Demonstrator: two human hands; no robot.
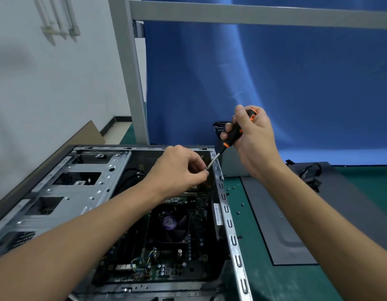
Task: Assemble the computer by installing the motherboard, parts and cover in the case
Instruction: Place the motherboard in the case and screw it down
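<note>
Screwdriver (pixel 231 137) sits gripped in your right hand (pixel 255 137); your left hand (pixel 179 168) pinches its tip. Keep it straight over the motherboard (pixel 197 253) below that hand; turn gently.

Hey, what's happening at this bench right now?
A person is working on an open computer case lying on a green mat. The right hand grips a screwdriver by its handle, and the left hand pinches its tip at the case's far right corner. The motherboard, with its fan, already sits inside. Loose screws and the cover lie on the mat to the right.
</note>
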